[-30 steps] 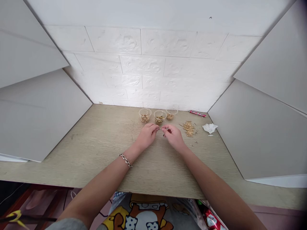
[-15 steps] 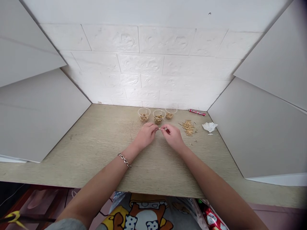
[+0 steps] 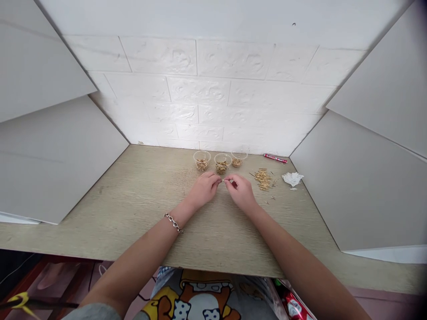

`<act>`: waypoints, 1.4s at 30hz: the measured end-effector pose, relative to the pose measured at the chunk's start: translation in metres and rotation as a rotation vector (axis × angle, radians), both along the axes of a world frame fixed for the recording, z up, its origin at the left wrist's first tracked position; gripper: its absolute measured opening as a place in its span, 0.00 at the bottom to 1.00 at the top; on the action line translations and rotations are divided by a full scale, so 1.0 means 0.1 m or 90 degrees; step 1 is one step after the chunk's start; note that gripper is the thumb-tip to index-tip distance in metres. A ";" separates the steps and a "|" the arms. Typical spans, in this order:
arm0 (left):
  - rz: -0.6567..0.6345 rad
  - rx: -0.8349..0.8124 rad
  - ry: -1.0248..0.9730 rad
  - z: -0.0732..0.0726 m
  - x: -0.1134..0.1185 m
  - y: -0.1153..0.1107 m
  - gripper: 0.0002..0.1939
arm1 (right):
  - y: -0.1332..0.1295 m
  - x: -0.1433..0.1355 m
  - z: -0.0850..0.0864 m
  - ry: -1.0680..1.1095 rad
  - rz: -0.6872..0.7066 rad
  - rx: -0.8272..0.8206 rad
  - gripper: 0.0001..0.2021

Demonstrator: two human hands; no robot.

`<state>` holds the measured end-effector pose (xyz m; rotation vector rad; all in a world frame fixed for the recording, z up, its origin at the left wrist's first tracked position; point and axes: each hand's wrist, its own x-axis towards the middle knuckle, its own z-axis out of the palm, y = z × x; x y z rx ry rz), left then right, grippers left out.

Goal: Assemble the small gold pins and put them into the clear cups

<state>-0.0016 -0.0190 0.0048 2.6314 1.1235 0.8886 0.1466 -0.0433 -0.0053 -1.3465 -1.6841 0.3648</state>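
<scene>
Entry, changes only; 12 o'clock taken toward the wall.
Right hand: fingers set more closely together; a lower fingertip, seen a second ago beneath the thumb, now tucked out of sight.
Slim piece: carried slightly toward 7 o'clock over that second; a shorter stretch left exposed between the fingertips.
Left hand: brought marginally toward 7 o'clock along with it.
Clear cups, pile of gold-coloured pins and crumpled white tissue: displaced slightly toward 4 o'clock in the frame since half a second ago, the view itself being shifted.
</scene>
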 end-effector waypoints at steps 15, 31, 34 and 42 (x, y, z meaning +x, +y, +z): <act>-0.034 0.022 0.053 0.02 -0.02 0.02 0.11 | 0.00 0.02 0.01 -0.044 0.027 -0.010 0.07; -0.052 -0.077 -0.053 -0.04 0.00 0.04 0.11 | 0.00 0.08 0.02 -0.033 0.068 -0.050 0.07; -0.054 -0.127 -0.081 -0.05 0.01 0.05 0.12 | 0.00 0.09 0.03 -0.037 0.075 -0.048 0.06; -0.026 -0.225 -0.106 -0.03 0.04 0.02 0.12 | 0.00 0.07 0.01 -0.052 0.060 -0.012 0.07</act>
